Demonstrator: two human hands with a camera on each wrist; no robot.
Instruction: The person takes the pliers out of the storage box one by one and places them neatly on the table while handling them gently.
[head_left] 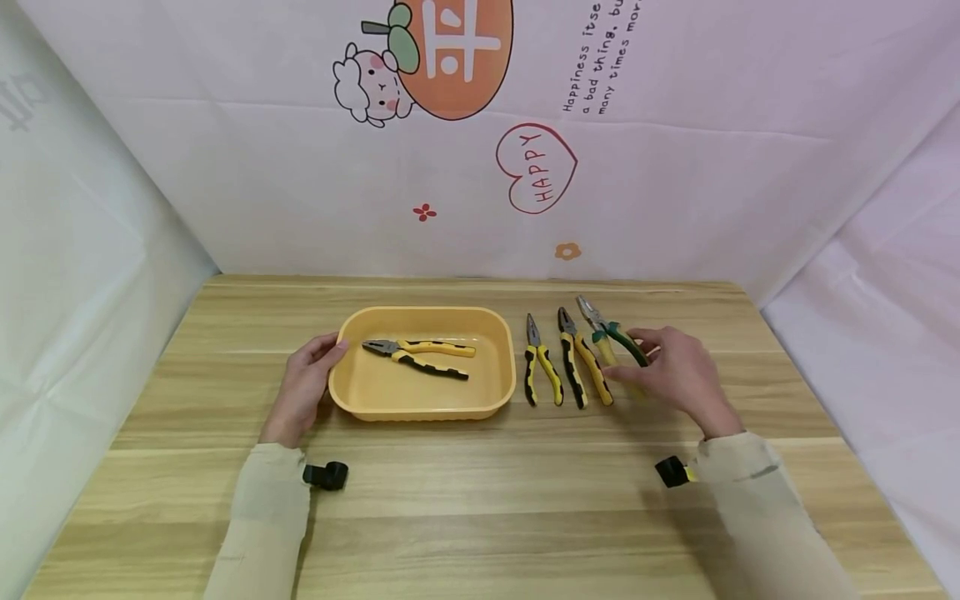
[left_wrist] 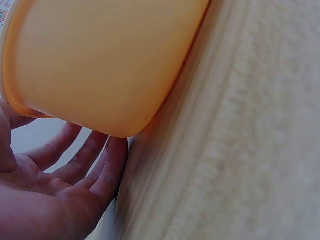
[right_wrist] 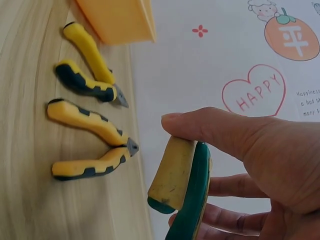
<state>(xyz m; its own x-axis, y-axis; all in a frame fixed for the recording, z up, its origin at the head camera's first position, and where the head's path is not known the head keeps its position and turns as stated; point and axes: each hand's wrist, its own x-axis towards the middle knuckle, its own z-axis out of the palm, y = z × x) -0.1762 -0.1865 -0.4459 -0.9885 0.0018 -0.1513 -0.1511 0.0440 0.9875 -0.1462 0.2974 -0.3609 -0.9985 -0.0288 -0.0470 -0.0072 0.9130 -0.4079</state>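
Note:
My left hand (head_left: pixel 303 379) holds the left end of a yellow plastic tray (head_left: pixel 420 414), thumb over the rim and fingers against the outer wall. Inside the tray lie yellow-and-black pliers (head_left: pixel 438 347), handles spread and jaws pointing left. On the right, my right hand (head_left: pixel 681 373) pinches pliers with green-and-yellow handles (right_wrist: pixel 175 172) between thumb and fingers. Their metal head (head_left: pixel 590 312) points away from me, tilted to the left. Just left of that hand lie yellow-and-black combination pliers (head_left: pixel 573 371), and beyond them long-nose pliers (head_left: pixel 533 337).
Everything stands on a wood-grain table (head_left: pixel 480 500). A white printed cloth (head_left: pixel 300 192) rises behind the table's back edge, with more white cloth at both sides. A small black device (head_left: pixel 327 476) sits at the left wrist, another (head_left: pixel 672 472) at the right.

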